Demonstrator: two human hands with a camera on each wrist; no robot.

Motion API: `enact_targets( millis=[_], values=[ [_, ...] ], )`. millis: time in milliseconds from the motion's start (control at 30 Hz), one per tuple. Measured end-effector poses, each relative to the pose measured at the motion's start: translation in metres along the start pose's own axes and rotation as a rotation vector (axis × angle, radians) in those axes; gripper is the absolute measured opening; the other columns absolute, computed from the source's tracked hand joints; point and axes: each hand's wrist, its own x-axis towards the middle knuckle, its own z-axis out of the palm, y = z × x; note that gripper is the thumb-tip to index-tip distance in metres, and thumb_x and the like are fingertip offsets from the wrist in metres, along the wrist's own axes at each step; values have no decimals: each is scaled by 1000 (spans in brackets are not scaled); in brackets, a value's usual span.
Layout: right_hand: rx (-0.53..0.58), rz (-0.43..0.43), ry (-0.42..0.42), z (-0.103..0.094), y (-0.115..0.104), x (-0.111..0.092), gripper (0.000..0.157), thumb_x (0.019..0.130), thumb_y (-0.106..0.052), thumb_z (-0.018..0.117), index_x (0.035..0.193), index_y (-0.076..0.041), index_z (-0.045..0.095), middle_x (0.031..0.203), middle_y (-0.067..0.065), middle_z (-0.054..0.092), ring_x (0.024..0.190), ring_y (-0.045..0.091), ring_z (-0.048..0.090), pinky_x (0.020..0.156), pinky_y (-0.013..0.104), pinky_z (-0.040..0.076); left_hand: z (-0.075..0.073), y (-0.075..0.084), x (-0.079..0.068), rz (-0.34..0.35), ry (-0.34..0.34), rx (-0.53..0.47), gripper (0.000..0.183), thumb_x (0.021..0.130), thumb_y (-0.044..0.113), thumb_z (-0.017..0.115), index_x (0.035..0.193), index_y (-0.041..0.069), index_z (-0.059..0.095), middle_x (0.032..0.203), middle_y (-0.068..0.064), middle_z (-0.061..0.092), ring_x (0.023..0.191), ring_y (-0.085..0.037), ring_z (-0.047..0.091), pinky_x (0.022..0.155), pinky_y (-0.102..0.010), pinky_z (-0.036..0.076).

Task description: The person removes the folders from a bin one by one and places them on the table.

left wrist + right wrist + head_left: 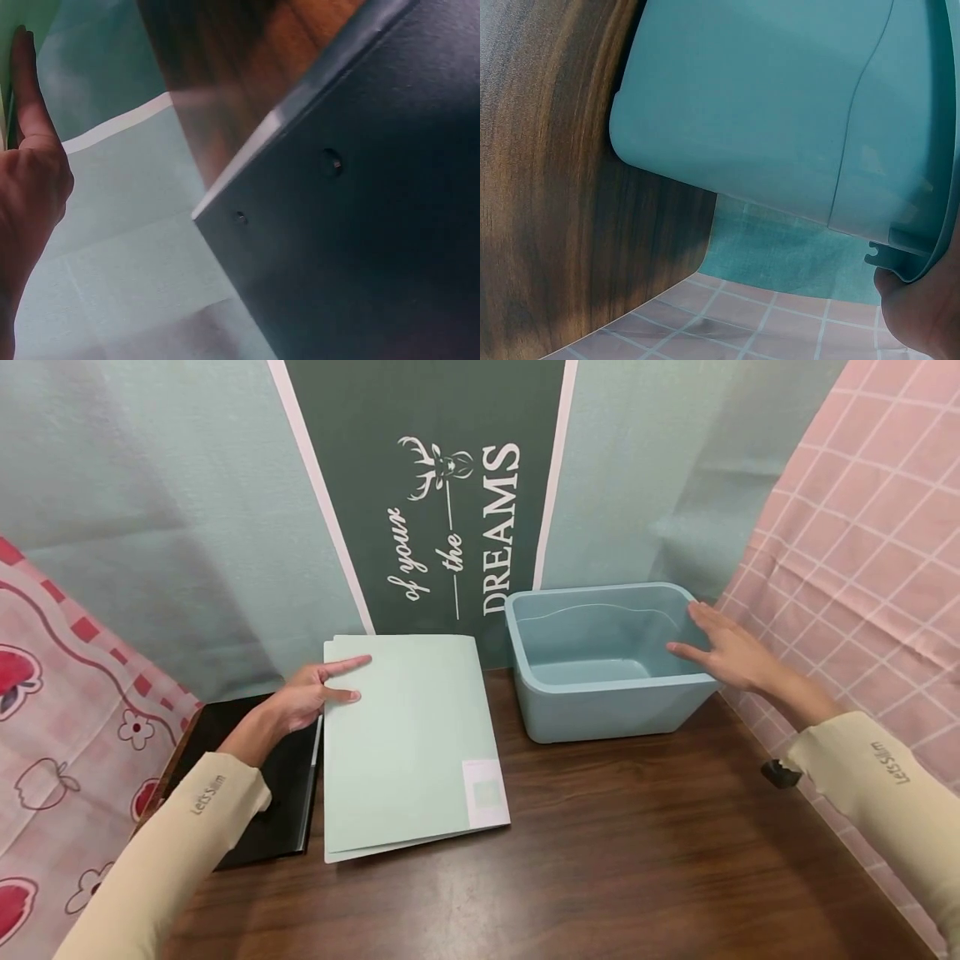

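My left hand [303,693] pinches the left edge of a pale green paper folder [408,735], thumb and forefinger across its front, the remaining fingers behind. A white label [486,793] sits at the folder's lower right corner. In the left wrist view the hand appears at the left margin, against a sliver of the folder. On the right, a blue plastic bin [600,714] stands on the table. My right hand [731,652] rests on its right rim, with thumb and fingers spread and fairly straight. The right wrist view shows the bin's outer wall close up.
A black binder [285,827] with round rivets lies on the table [600,860] at left, partly behind my left forearm. Fabric covers the back and sides, including a pink checked cloth [885,510] on the right. A small dark object [780,774] is beside my right sleeve.
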Motion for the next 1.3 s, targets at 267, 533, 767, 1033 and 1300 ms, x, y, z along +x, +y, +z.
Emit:
enact_targets(
  millis=[267, 533, 767, 1033, 1300],
  values=[
    [-9, 10, -4, 0, -1, 0, 95, 109, -53, 51, 165, 9, 7, 172, 33, 5, 160, 50, 5, 127, 66, 8, 4, -16, 7, -59, -24, -12, 72, 99, -3, 69, 164, 14, 41, 171, -15, 32, 117, -13, 66, 87, -29, 61],
    [1, 8, -3, 1, -2, -1, 95, 109, -53, 52, 165, 9, 7, 171, 34, 5, 160, 50, 5, 128, 65, 7, 7, -31, 15, -110, -22, -45, 73, 99, -4, 70, 164, 14, 42, 161, -20, 47, 106, -16, 75, 87, -38, 64],
    [4, 8, 7, 1, -2, -1, 95, 108, -53, 52, 165, 9, 8, 172, 33, 6, 160, 50, 6, 128, 65, 8, 10, -38, 20, -141, 11, 16, 71, 98, -6, 70, 162, 14, 45, 161, -21, 47, 102, -15, 75, 85, -38, 64],
    [-2, 18, 10, 0, -5, 0, 95, 108, -52, 53, 166, 8, 9, 172, 32, 7, 160, 50, 7, 127, 66, 9, 12, -45, 22, -163, 21, 43, 71, 98, -4, 70, 162, 14, 45, 161, -22, 47, 109, -13, 70, 89, -35, 62],
    [-3, 26, -4, 0, -5, -1, 94, 109, -52, 51, 166, 8, 6, 172, 33, 6, 160, 49, 5, 128, 65, 8, 8, -48, 23, -188, 28, 86, 71, 98, 0, 72, 162, 17, 46, 161, -20, 48, 112, -15, 68, 88, -35, 61]
  ],
)
